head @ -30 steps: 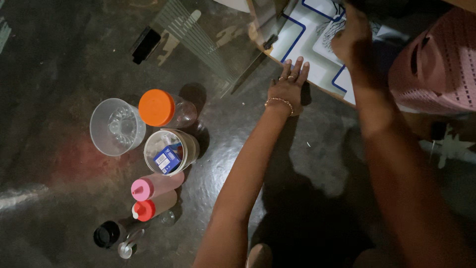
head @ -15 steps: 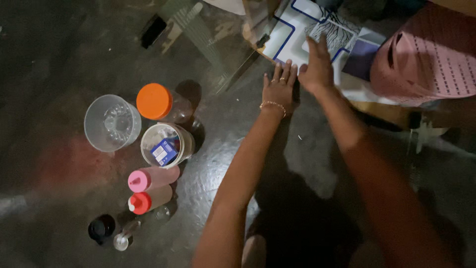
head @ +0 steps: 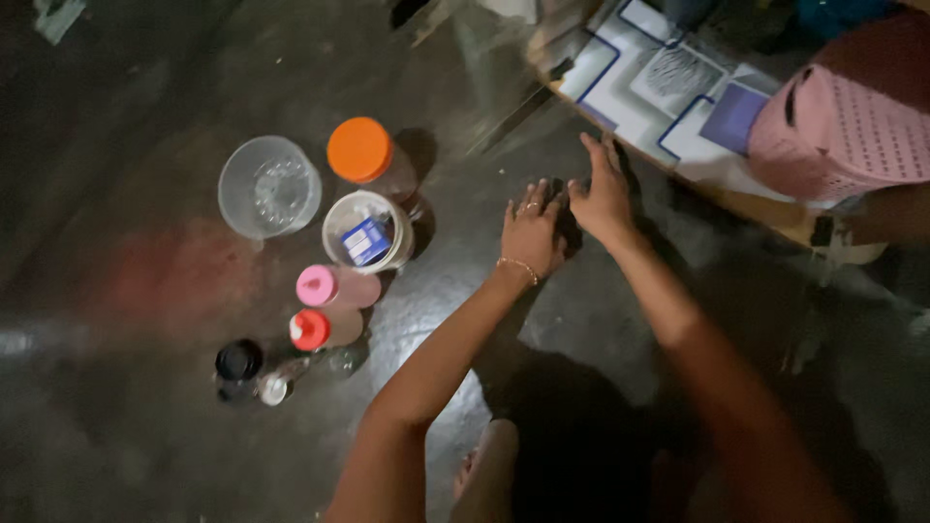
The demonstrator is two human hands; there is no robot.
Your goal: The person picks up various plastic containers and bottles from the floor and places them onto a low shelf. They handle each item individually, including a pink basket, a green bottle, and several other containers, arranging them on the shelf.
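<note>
Dark floor lay under both flat, empty hands: right hand had come off the patterned mat beside left hand.

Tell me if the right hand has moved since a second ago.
Yes. The right hand has come down off the patterned mat onto the dark floor, and now rests beside the left hand.

Head view, steeply down, floor near

Jars left of hands, on floor
</note>
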